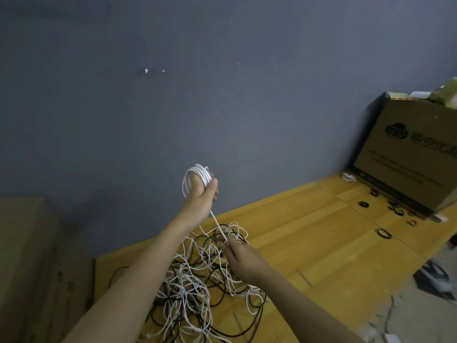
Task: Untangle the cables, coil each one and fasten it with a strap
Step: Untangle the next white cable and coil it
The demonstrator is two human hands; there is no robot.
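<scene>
Left hand [201,194] is raised, grip curled round a white coil [196,175]; its strand slants down-right to the right hand [241,256], fingers pinching it over the tangled cables [197,280] on the table [309,231], straps [384,233] far right

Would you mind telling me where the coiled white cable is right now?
In the head view, the coiled white cable is gripped in the raised left hand, left of centre against the grey wall, above the tangled cable pile.
</scene>
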